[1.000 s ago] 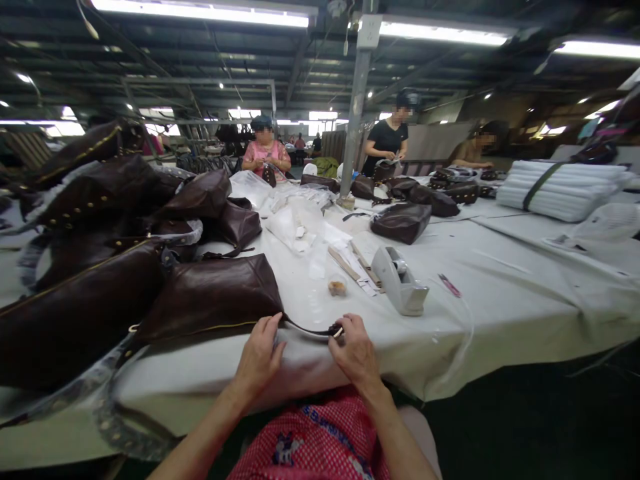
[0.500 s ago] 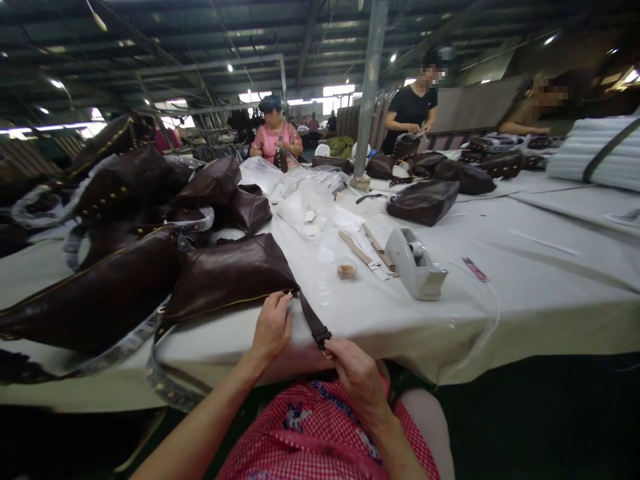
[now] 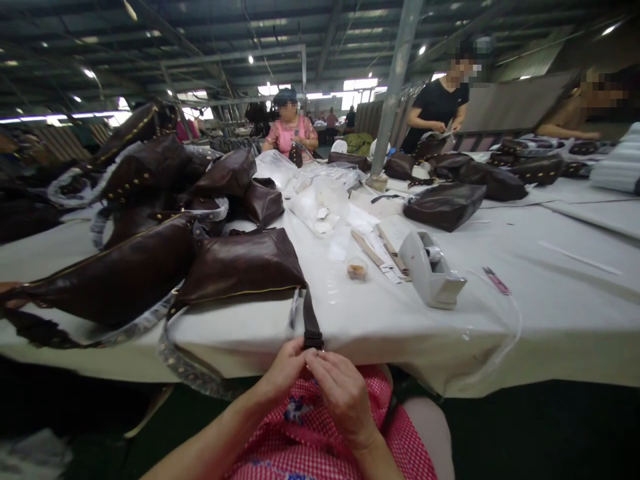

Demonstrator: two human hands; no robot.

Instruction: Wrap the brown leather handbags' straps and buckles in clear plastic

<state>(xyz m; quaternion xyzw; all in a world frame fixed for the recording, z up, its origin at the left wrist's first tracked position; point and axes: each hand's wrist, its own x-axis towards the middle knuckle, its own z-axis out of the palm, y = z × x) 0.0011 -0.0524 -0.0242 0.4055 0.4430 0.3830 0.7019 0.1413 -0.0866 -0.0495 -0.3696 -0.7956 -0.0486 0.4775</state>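
A dark brown leather bag point(image 3: 245, 263) with a gold zipper lies at the table's front edge. From its right corner a dark strap point(image 3: 310, 310) with a black slider hangs toward me over the edge. My left hand point(image 3: 286, 368) is closed, its fingertips pinching the strap's lower end just below the slider. Closed as well, my right hand point(image 3: 344, 392) meets it there, thumb and fingers on the same end. Fingers mostly hide the metal fitting at this end. Left of the bag hangs a studded strap point(image 3: 187, 363) in clear plastic wrap.
More brown bags point(image 3: 150, 173) are piled at left. A tape dispenser point(image 3: 433, 270), thread snips point(image 3: 496, 280), a small round container point(image 3: 357, 270) and plastic sheets point(image 3: 320, 200) lie on the white table point(image 3: 380, 327). Co-workers handle bags beyond a metal post point(image 3: 395, 87).
My left hand has left the bag's zipper end and come down to the strap's end, meeting my right hand. The strap now hangs straighter. The camera has turned slightly left.
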